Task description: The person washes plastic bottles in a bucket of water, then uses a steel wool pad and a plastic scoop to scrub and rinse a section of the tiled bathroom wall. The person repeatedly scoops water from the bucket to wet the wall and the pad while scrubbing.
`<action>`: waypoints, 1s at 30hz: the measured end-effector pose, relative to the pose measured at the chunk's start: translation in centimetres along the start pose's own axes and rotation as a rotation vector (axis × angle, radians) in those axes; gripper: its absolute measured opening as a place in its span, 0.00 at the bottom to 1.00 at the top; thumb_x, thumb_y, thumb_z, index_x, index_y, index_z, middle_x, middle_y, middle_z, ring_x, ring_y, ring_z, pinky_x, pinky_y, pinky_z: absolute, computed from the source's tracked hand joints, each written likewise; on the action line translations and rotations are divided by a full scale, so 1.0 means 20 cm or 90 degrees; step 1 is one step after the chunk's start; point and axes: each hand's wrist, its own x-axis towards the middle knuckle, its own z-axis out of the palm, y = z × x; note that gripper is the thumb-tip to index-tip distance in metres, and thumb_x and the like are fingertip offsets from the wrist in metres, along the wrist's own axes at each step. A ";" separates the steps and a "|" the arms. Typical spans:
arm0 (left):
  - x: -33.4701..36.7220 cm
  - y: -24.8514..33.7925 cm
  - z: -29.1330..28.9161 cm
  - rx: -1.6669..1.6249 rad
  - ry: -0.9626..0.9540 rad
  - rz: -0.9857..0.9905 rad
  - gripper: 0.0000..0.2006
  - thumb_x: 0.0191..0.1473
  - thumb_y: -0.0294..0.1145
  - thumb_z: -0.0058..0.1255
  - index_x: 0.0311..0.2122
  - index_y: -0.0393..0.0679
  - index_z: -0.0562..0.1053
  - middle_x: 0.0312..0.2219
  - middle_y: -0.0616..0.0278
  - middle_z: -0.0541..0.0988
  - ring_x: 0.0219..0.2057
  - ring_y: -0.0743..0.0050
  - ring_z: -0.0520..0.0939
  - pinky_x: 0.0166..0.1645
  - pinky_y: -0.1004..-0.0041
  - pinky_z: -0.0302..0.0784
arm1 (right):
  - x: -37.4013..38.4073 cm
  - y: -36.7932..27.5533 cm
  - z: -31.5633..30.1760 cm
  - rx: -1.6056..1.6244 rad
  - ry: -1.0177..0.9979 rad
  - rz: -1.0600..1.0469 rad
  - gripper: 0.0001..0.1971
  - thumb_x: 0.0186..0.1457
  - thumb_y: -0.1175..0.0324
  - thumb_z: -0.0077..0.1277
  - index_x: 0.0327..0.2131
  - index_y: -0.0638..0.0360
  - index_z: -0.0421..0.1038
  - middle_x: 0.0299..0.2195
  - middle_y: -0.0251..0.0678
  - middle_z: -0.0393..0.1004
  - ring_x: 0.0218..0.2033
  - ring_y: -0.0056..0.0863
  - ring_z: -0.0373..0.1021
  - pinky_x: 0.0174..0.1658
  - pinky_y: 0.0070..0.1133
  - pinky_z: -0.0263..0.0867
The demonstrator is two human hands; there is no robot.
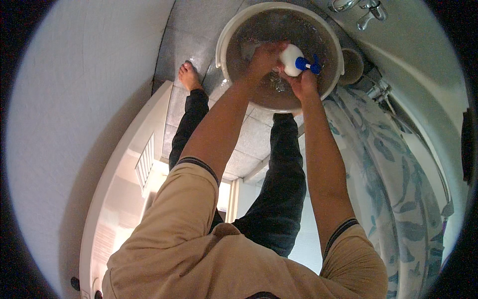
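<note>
A white bottle (291, 59) with a blue spray head (307, 65) lies tilted in my hands, over a large pale bucket (221, 50) with water in it. My left hand (269, 56) is closed around the bottle's left side. Close to the blue head, my right hand (301, 84) grips the bottle from the near side. Water splashes and ripples below the hands. The bottle's underside and several of my fingertips are hidden.
A smaller round container (352, 66) stands right of the bucket. Above it, a metal tap (372, 15) juts from the wall. A leaf-patterned shower curtain (368, 164) hangs at right. An open door (124, 144) stands at left, and my bare foot (189, 75) rests on grey tiles.
</note>
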 end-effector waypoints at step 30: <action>-0.08 -0.02 -0.02 0.023 -0.125 0.073 0.34 0.52 0.30 0.57 0.63 0.46 0.57 0.54 0.54 0.70 0.55 0.64 0.70 0.61 0.66 0.62 | 0.11 -0.26 -0.06 -0.231 -0.145 0.180 0.26 0.59 0.50 0.46 0.54 0.57 0.62 0.48 0.42 0.71 0.50 0.43 0.69 0.40 0.41 0.75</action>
